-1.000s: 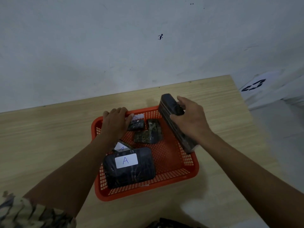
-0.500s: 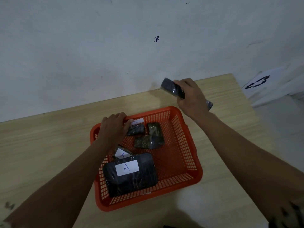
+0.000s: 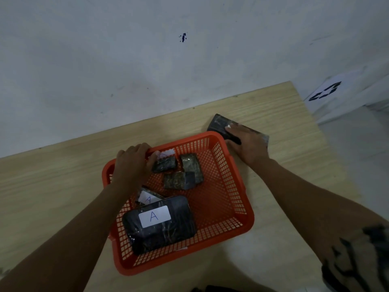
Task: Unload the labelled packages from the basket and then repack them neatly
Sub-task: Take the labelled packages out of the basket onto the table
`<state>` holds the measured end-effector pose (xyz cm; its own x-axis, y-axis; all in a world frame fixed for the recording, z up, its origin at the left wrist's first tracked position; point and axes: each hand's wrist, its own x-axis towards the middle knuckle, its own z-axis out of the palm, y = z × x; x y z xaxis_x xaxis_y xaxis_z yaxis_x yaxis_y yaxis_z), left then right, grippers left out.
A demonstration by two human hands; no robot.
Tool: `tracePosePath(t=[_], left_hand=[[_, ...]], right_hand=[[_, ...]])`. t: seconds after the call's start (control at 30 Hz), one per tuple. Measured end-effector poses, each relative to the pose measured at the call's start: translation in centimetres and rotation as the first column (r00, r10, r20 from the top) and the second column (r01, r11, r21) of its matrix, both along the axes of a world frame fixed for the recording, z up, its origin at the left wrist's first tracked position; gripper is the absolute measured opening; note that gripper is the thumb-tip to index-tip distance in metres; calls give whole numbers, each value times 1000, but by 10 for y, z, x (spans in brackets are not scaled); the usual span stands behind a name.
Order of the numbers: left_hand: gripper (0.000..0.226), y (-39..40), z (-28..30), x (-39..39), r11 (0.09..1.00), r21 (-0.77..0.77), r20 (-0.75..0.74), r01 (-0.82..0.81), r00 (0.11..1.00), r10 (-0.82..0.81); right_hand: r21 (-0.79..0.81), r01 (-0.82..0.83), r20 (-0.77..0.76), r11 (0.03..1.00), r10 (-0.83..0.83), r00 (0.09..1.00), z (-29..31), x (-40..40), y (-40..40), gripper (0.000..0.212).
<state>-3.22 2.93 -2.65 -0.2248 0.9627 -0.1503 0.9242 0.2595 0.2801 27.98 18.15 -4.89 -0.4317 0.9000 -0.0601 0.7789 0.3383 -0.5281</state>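
An orange mesh basket point(image 3: 235, 199) sits on the wooden table. Inside lies a big dark wrapped package with a white "A" label point(image 3: 160, 224), a smaller labelled package point(image 3: 147, 198) half tucked behind it, and three small dark packets point(image 3: 185, 171) near the far wall. My left hand point(image 3: 132, 165) grips the basket's far left rim, its thumb touching one small packet. My right hand point(image 3: 248, 144) lies on a long dark package point(image 3: 217, 124) that rests flat on the table beyond the basket's far right corner.
A white wall rises directly behind the table point(image 3: 52, 186). The table's right edge runs close to my right hand. A white sheet with a black printed marker point(image 3: 326, 92) lies off the table at the right.
My right hand carried the long dark package out of the basket, up and to the right, and lowered it flat onto the table. My left hand stayed on the basket rim.
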Motion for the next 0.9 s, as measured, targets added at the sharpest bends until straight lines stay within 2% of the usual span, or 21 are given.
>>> tracePosePath(t=[0.17,0.37,0.43,0.5,0.57,0.6,0.67,0.73,0.77,0.83,0.9], left_hand=[[40,-1,2,2,1000,-4,-2,1,1000,-1],[40,-2,3,0,1000,-12,14,-3,1000,3],[40,-2,4,0,1000,-11,17,0,1000,0],[41,-1,5,1,1000,-9,16,0,1000,0],[40,-2,5,2,1000,-5,15,-9,1000,9],[40,-3,5,3,1000,0,12,-10,1000,10],[40,-4,5,4,1000,10,9,-8,1000,7],[41,-4,5,4,1000,9,7,-4,1000,4],[41,-4,5,4,1000,6,9,-3,1000,3],[40,-4,4,4,1000,11,11,-5,1000,4],[39,-5,3,4,1000,20,8,-4,1000,3]], right_hand=[[-11,0,7,1000,0,1000,-12,-1,-1,46],[4,-122,53,993,121,991,-27,16,0,42],[-27,-87,-29,996,86,996,-22,17,1,40],[-17,13,-168,1000,-16,986,-6,9,2,38],[68,118,-275,991,-95,957,16,-7,-5,34],[144,129,-305,981,-80,949,29,-18,-12,31],[255,31,-312,966,52,949,48,-39,-36,25],[281,-193,-283,940,273,919,60,-56,-67,22],[248,-326,-233,912,383,894,61,-62,-80,22],[76,-530,-91,845,535,840,55,-72,-99,30],[-104,-558,7,823,562,827,47,-78,-108,42]])
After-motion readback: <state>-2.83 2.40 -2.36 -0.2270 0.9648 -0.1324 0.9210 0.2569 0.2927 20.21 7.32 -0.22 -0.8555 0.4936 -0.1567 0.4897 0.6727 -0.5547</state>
